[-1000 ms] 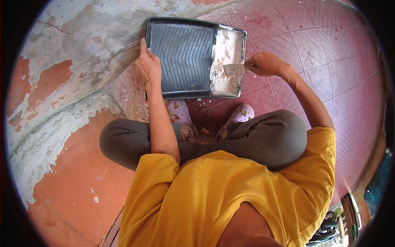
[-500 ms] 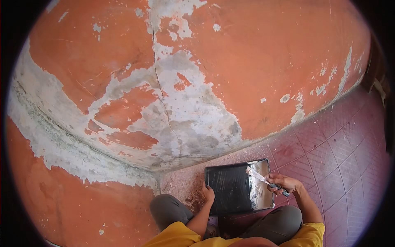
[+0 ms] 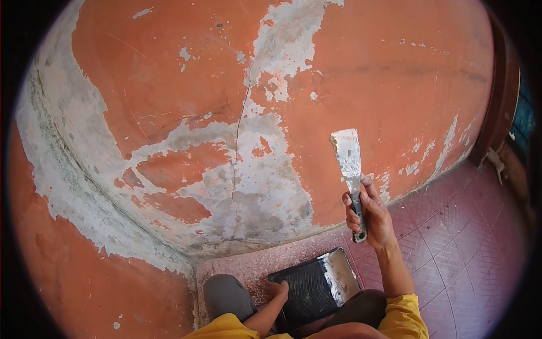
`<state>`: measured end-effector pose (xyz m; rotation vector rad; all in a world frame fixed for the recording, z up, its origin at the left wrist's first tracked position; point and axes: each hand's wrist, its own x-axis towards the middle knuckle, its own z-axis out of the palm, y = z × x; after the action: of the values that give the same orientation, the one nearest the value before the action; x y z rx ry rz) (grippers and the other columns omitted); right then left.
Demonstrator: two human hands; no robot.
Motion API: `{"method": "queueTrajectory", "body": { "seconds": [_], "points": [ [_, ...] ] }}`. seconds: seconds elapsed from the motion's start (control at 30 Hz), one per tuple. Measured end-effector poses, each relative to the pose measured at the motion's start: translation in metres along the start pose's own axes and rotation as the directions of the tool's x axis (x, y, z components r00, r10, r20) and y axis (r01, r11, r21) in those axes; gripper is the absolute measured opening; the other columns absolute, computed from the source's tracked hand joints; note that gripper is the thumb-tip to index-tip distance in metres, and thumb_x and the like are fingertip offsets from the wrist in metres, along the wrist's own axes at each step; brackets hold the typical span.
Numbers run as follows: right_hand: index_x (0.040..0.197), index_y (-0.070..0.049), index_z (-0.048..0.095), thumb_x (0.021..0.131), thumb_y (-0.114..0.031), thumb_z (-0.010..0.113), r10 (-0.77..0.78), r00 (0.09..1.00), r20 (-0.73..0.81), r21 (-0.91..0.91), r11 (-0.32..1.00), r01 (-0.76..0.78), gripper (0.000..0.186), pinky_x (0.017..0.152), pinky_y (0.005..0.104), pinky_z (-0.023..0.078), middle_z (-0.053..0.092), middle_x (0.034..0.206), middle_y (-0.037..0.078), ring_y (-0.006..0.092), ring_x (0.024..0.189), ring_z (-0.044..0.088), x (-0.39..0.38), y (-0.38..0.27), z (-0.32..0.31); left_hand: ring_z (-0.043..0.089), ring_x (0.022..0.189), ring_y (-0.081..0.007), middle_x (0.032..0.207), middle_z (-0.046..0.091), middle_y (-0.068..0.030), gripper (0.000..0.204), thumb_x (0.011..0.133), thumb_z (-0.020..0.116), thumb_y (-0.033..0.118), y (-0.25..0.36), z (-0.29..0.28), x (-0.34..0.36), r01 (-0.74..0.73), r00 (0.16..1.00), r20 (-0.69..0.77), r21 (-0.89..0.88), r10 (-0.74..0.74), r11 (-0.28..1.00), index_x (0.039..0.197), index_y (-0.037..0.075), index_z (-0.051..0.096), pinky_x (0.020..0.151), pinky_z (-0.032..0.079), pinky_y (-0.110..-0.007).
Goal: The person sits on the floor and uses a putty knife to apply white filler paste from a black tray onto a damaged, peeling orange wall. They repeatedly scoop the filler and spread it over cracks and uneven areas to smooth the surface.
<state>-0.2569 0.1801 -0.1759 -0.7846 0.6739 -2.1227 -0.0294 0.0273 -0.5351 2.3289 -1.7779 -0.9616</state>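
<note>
My right hand [image 3: 374, 213] is raised in front of the orange wall, its fingers closed round the dark handle of a putty knife [image 3: 350, 164]. The blade points up and is smeared with white paste. Down by my knees, my left hand [image 3: 278, 290] grips the left edge of a black paint tray [image 3: 304, 289]. White paste [image 3: 341, 276] coats the tray's right end. Part of the tray is hidden behind my right leg. The wall carries a bare grey-white patch [image 3: 265, 186] with a thin dark crack [image 3: 237, 144] running down it.
Orange paint [image 3: 406, 107] covers much of the wall and is flaking in places. A red tiled floor [image 3: 446, 243] spreads to the right, with pale flakes [image 3: 240, 264] along the wall's foot. A dark brown frame [image 3: 499, 96] stands at the far right.
My right hand has lifted the putty knife from over the tray to in front of the wall, turning the blade upward. My left hand still holds the tray. The view has tilted up.
</note>
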Motion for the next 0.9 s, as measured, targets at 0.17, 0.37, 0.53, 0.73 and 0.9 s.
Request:
{"method": "queueTrajectory", "body": {
  "seconds": [0.17,0.37,0.53,0.73,0.9],
  "points": [
    [0.146,-0.011,0.034,0.101,-0.025,0.047,-0.157,0.987,0.012,-0.202,0.967,0.156,0.049,0.053,0.0195,0.042,0.058,0.104,0.005,0.007,0.064,0.049,0.043,0.017,0.045,0.03,0.134,-0.0321,0.142,0.033,-0.0176,0.064,0.084,0.061,0.01,0.164,-0.128,-0.031,-0.457,0.818,-0.21,-0.802,0.536,0.384,0.141,-0.001,0.034,0.111,0.023,-0.039],
    [0.146,-0.008,0.038,0.103,-0.023,0.044,-0.383,0.923,-0.011,-0.42,0.84,0.344,0.046,0.051,0.0169,0.037,0.058,0.106,0.001,0.0038,0.064,0.044,0.093,0.073,0.066,0.03,0.131,-0.0317,0.14,0.032,-0.0177,0.054,0.087,0.055,0.006,0.234,-0.226,-0.048,-0.94,0.316,-0.829,-0.339,0.461,0.035,0.136,0.001,0.033,0.106,0.025,-0.046],
    [0.146,-0.008,0.039,0.103,-0.022,0.045,-0.484,0.875,-0.023,-0.541,0.742,0.396,0.045,0.055,0.0189,0.042,0.059,0.107,0.003,0.0045,0.065,0.046,0.126,0.082,0.075,0.033,0.126,-0.0354,0.137,0.034,-0.0208,0.051,0.086,0.055,0.007,0.207,-0.178,-0.043,-0.935,0.34,-0.734,-0.333,0.588,0.125,0.133,0.0,0.035,0.104,0.026,-0.049],
    [0.145,-0.008,0.041,0.101,-0.01,0.045,-0.64,0.767,0.041,-0.596,0.601,0.532,0.044,0.058,0.0181,0.038,0.054,0.106,0.003,0.0042,0.067,0.041,0.153,0.101,0.092,0.033,0.126,-0.0361,0.133,0.037,-0.0214,0.05,0.086,0.055,0.009,0.215,-0.172,-0.037,-0.952,0.253,-0.724,-0.303,0.641,0.033,0.13,-0.001,0.037,0.104,0.024,-0.05],
    [0.147,-0.01,0.036,0.103,-0.012,0.043,-0.706,0.69,0.156,-0.738,0.381,0.557,0.045,0.059,0.0186,0.039,0.053,0.109,0.002,0.0033,0.068,0.042,0.161,0.116,0.1,0.033,0.126,-0.036,0.134,0.037,-0.0213,0.049,0.085,0.055,0.008,0.22,-0.175,-0.021,-0.943,0.281,-0.705,-0.328,0.651,0.052,0.13,-0.001,0.038,0.105,0.024,-0.05]
  ]
}}
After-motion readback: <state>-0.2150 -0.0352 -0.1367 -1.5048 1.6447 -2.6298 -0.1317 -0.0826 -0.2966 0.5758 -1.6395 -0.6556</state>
